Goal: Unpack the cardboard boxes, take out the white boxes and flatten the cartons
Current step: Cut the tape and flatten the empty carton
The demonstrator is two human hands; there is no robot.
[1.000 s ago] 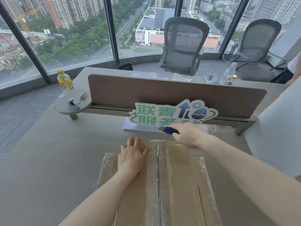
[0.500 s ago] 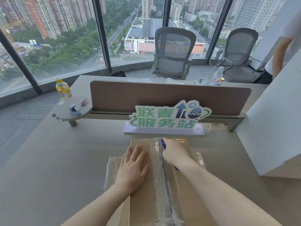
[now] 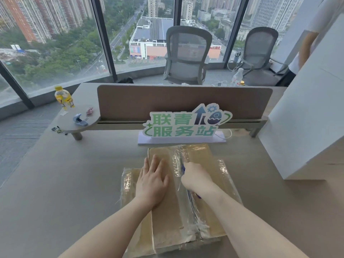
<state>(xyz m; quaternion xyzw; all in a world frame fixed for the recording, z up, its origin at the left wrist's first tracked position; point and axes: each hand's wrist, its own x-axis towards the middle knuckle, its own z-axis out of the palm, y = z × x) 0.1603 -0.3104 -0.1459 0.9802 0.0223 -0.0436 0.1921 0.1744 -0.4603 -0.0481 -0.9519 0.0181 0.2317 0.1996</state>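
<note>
One taped carton (image 3: 199, 164) on the counter (image 3: 65, 183), two hands at work.
Left hand (image 3: 151, 183) lies spread flat on it; right hand (image 3: 197, 178) grips one blue cutter (image 3: 183, 169) at the seam.

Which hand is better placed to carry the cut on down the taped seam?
Right. The right hand holds the blue cutter on the seam of the cardboard box; the left hand lies flat, bracing.
</note>
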